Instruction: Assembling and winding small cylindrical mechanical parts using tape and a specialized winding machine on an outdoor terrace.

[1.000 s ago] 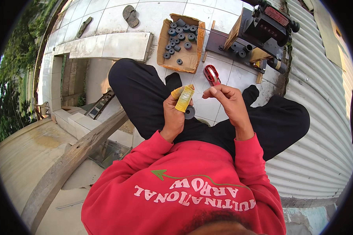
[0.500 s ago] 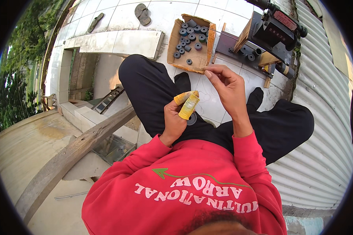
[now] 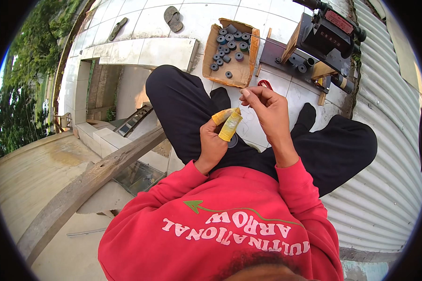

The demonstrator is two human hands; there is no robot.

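Observation:
My left hand [image 3: 213, 143] is in front of my lap, its thumb and index finger wrapped in yellow tape [image 3: 229, 129] and pressed together at the tips. What they pinch is too small to make out. Just below those fingers a dark grey round piece [image 3: 232, 140] shows in part; whether the hidden fingers grip it I cannot tell. Close above the taped tips, my right hand [image 3: 269, 112] is closed in a pinch of thumb and index finger. Whatever lies in that pinch is too fine to name.
Ahead is a cardboard box [image 3: 210, 51] with several dark spool-like cylinders [image 3: 239, 56]. Right of it stands a black machine [image 3: 330, 37] with a counter on a dark board [image 3: 274, 52]. A red object [image 3: 265, 84] lies nearby. A wooden beam [image 3: 94, 175] slants at left, corrugated sheeting [image 3: 384, 140] at right.
My right hand has drawn back from the box's near corner toward the taped fingers of my left hand. The red object on the floor has come into sight. The left hand keeps its pinch.

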